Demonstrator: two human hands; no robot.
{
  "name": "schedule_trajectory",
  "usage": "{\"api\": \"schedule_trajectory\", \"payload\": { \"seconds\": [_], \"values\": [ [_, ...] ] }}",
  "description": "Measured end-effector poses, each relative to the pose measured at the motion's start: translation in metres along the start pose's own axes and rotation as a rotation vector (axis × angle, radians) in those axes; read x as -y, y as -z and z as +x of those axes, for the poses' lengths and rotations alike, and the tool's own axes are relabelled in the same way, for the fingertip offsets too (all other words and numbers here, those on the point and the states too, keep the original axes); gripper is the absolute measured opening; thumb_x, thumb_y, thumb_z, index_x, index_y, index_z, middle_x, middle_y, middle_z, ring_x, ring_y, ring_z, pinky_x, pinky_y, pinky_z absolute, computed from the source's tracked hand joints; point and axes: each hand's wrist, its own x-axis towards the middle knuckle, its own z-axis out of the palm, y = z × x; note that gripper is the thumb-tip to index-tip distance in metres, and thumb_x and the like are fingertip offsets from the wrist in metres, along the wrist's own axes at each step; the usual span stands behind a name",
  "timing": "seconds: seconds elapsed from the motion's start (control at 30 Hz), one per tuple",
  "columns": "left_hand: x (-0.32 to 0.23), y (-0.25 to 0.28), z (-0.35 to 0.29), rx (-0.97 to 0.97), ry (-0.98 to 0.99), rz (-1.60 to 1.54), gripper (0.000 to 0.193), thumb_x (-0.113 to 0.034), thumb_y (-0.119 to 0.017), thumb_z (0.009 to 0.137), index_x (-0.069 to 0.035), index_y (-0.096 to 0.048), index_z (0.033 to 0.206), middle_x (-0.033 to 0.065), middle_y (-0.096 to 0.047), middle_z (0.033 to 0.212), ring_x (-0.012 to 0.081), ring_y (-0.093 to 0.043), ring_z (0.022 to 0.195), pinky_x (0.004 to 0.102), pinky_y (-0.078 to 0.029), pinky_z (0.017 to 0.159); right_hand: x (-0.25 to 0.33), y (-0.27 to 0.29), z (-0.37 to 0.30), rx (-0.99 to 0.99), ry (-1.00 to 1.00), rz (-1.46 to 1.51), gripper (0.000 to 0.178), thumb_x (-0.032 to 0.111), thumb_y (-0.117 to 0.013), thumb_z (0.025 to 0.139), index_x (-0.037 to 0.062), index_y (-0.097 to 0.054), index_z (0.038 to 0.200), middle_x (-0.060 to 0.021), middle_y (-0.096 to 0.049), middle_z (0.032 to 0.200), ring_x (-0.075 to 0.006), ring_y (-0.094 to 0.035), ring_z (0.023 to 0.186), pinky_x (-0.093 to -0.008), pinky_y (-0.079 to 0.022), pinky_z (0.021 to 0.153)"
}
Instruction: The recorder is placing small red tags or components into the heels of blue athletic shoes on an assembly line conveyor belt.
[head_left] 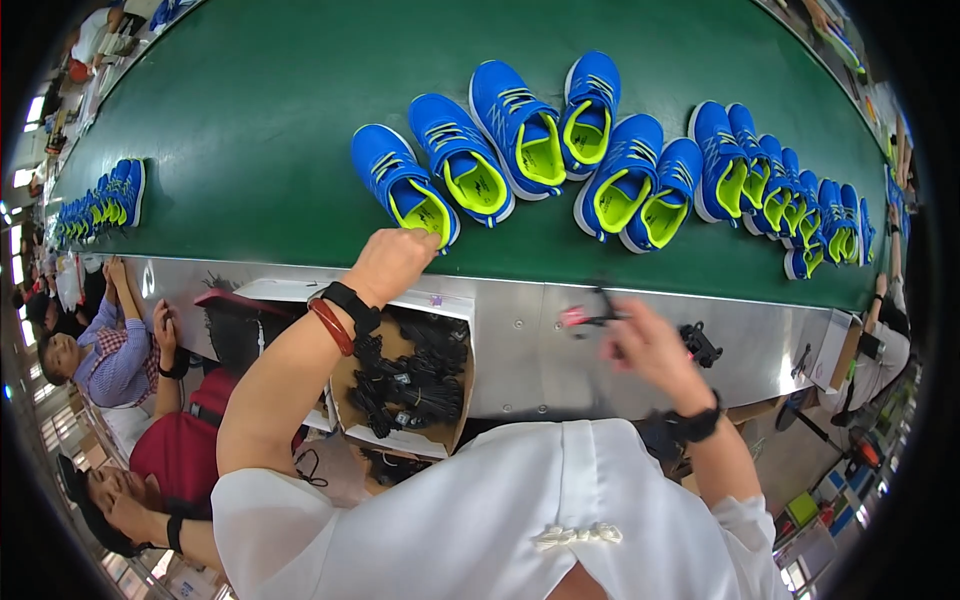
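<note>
My left hand (393, 264) is closed at the heel of the leftmost near blue sneaker (392, 176), which has a lime-green lining and white sole. The shoe sits on the green table with its toe pointing away from me. Over the metal edge, my right hand (650, 345) is smeared by motion, its fingers around a small black-and-red item (590, 314) whose kind I cannot make out. Right of the left hand's shoe stand more matching sneakers, among them one beside it (460, 158) and a pair (640, 180) nearer the middle.
A green table (270, 120) with a metal front edge (530, 375) spans the view. Rows of sneakers stand at far left (105, 205) and right (800, 195). An open box of black cords (415, 375) lies below my left arm. A black fixture (700, 345) is by my right hand. Co-workers sit at left.
</note>
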Motion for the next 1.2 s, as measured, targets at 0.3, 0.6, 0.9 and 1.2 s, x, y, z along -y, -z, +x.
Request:
{"api": "schedule_trajectory", "payload": {
  "seconds": [0.3, 0.6, 0.9, 1.2],
  "values": [
    [-0.007, 0.012, -0.005, -0.013, 0.055, 0.053, 0.006, -0.009, -0.056, 0.078, -0.005, -0.061, 0.077, 0.0118, -0.064, 0.069, 0.0267, -0.065, 0.060, 0.0367, -0.052, 0.053, 0.066, -0.100, 0.087, 0.192, 0.101, 0.094, 0.045, 0.015, -0.046, 0.094, 0.0016, -0.037, 0.137, -0.0029, -0.059, 0.065, -0.0083, -0.048, 0.048, -0.0224, -0.042, 0.046],
    [0.000, 0.027, -0.006, 0.003, 0.082, 0.057, 0.019, -0.013, -0.064, 0.076, -0.004, -0.060, 0.092, 0.0098, -0.062, 0.078, 0.0268, -0.063, 0.070, 0.0372, -0.051, 0.059, 0.080, -0.098, 0.108, 0.401, 0.210, -0.088, 0.042, 0.018, -0.048, 0.093, -0.0011, -0.046, 0.130, -0.0047, -0.058, 0.059, -0.0107, -0.051, 0.049, -0.0250, -0.042, 0.050],
    [0.004, 0.040, -0.003, 0.037, 0.131, -0.056, 0.039, -0.020, -0.061, 0.082, -0.020, -0.054, 0.120, 0.0115, -0.059, 0.095, 0.0306, -0.063, 0.071, 0.0416, -0.051, 0.063, 0.087, -0.087, 0.146, -0.080, 0.925, -0.386, 0.026, 0.020, -0.048, 0.092, -0.0001, -0.059, 0.103, -0.0144, -0.065, 0.084, -0.0296, -0.063, 0.071, -0.0379, -0.049, 0.063],
    [0.006, 0.029, -0.021, 0.138, 0.279, -0.145, 0.013, -0.010, -0.055, 0.083, -0.011, -0.052, 0.095, 0.0140, -0.055, 0.088, 0.0354, -0.061, 0.069, 0.0447, -0.049, 0.063, 0.089, -0.054, 0.177, 0.051, 1.022, -1.220, 0.020, 0.011, -0.061, 0.077, 0.0069, -0.061, 0.096, -0.0088, -0.059, 0.089, -0.0254, -0.060, 0.084, -0.0373, -0.050, 0.071]
  ]
}}
